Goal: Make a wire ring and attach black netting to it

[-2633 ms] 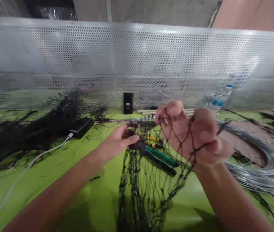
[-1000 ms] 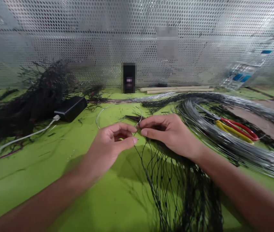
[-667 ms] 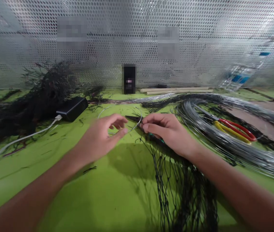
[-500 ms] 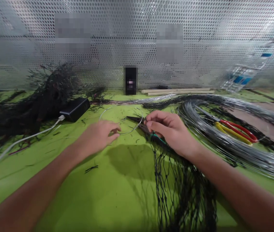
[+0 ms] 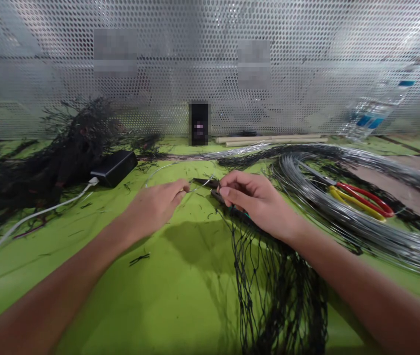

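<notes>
My left hand (image 5: 160, 203) is closed, its thumb and index finger pinching a thin silver wire (image 5: 201, 186). The wire curves in a loop over the table, between the two hands. My right hand (image 5: 256, 199) is wrapped round a pair of needle-nose pliers (image 5: 205, 182); their dark jaws stick out to the left, spread apart, and a bit of green handle shows below the fingers. From under this hand, black knotted netting (image 5: 265, 281) hangs down towards me. Whether the right fingertips also pinch the wire or the net, I cannot tell.
On the right lie a big coil of silver wire (image 5: 294, 197) and red-and-yellow-handled pliers (image 5: 361, 199). A black box (image 5: 115, 167) with a white cable and a heap of black netting (image 5: 72, 135) are at left. A bottle (image 5: 370, 118) leans against the perforated metal wall (image 5: 165, 44).
My left fingers have closed on the wire; half a second ago they were apart beside it. The wire loop has been pulled lower and flatter. The right hand has hardly moved.
</notes>
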### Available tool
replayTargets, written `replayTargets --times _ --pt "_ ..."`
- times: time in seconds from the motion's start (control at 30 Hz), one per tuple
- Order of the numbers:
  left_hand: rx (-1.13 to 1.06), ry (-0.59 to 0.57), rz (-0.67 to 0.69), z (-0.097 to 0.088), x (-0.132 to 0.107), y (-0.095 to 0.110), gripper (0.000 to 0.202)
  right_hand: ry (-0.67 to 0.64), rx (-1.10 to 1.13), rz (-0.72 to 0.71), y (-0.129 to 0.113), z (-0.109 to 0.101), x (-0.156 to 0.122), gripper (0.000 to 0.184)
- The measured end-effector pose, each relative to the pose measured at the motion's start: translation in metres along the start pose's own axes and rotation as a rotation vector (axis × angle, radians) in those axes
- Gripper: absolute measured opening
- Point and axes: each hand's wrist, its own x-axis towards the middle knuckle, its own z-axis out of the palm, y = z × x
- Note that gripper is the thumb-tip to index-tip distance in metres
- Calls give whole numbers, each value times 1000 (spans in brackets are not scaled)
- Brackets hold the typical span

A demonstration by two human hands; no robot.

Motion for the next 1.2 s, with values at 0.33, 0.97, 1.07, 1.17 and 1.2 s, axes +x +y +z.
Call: replayTargets --times 0.33,0.97,1.07,1.17,1.2 --pt "-140 202 124 -16 -7 23 26 33 -144 -150 4 10 -5 7" --pt "-183 274 152 -50 -23 36 13 140 -133 -251 -12 -12 -5 12" --pt "-230 255 133 -53 -22 33 16 177 -90 -245 -9 -15 -3 14" --pt "-240 324 122 -52 -23 37 18 208 -140 -312 -10 -12 -4 14" --pt "-232 348 120 -51 -23 39 17 219 -181 -338 -13 -10 -5 14"
